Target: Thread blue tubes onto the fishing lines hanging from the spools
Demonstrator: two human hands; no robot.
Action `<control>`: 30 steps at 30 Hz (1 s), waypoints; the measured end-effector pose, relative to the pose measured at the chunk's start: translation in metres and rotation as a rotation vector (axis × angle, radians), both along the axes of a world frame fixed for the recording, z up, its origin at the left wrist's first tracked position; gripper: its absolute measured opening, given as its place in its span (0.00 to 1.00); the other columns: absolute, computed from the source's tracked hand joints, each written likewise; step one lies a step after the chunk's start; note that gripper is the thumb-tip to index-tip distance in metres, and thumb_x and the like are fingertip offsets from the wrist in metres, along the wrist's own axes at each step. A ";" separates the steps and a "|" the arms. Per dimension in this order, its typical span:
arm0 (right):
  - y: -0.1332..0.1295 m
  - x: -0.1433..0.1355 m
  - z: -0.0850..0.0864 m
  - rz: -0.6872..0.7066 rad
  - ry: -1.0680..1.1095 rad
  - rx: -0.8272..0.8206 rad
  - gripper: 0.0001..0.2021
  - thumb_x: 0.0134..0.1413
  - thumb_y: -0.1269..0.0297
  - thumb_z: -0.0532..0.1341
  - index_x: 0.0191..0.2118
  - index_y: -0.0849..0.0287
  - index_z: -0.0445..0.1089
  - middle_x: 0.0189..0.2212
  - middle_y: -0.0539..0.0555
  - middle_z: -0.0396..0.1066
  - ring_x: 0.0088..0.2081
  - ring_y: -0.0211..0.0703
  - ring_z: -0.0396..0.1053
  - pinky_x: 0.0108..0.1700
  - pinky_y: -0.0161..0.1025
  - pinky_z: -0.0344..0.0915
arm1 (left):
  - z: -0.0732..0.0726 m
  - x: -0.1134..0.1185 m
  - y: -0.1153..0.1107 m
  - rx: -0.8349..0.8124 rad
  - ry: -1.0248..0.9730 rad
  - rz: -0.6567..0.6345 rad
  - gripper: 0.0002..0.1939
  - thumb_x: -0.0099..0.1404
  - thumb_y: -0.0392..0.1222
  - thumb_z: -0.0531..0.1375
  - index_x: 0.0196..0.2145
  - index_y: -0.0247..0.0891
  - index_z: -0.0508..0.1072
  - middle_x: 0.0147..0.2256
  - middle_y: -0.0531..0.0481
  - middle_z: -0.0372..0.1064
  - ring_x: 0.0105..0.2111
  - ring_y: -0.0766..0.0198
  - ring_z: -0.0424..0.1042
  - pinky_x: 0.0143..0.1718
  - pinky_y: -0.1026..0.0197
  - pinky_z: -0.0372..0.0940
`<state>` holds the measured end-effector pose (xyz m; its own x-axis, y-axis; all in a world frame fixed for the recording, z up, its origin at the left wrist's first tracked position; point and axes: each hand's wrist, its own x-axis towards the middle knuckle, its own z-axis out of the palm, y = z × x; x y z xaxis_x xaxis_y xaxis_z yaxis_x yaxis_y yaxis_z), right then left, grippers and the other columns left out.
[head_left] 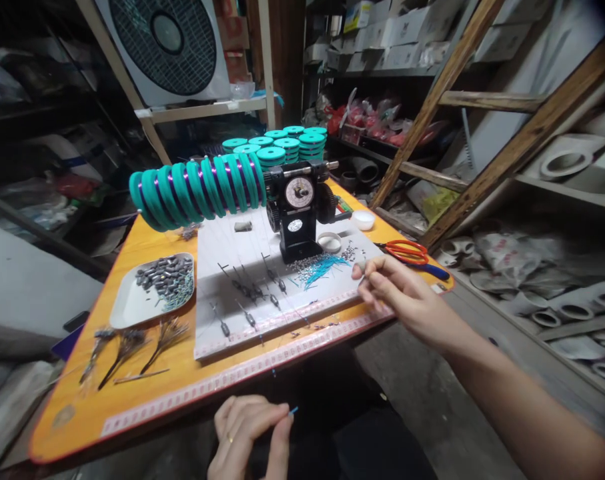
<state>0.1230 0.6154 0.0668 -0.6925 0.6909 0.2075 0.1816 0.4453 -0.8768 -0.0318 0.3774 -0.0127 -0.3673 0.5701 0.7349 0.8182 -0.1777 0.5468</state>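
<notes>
My left hand [252, 437], low in front of the table edge, pinches a small blue piece [294, 410] between thumb and forefinger. My right hand [389, 287] is over the right front of the white board [217, 267], its fingers curled together; what they hold, if anything, is too small to name. Near it lie blue strips [325, 268] and small metal bits [302, 267]. A black winding machine [298, 217] carries a row of teal spools [197, 190]. Thin lines run down to grey sinkers [275, 301] on the board.
A white tray [127, 310] of grey sinkers sits left on the orange table [82, 413]. Bundles of dark wires [127, 347] lie in front. Orange-handled scissors [405, 252] and a white cup [363, 220] are at the right. Teal spool stacks [272, 155] stand behind. A wooden ladder [435, 120] leans right.
</notes>
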 end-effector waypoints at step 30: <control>-0.146 -0.039 -0.039 0.066 0.331 -0.461 0.06 0.57 0.69 0.65 0.37 0.51 0.70 0.32 0.45 0.78 0.26 0.31 0.75 0.31 0.25 0.75 | 0.020 0.013 -0.018 -0.148 -0.314 0.086 0.09 0.65 0.29 0.62 0.38 0.43 0.72 0.32 0.55 0.73 0.37 0.62 0.69 0.43 0.56 0.61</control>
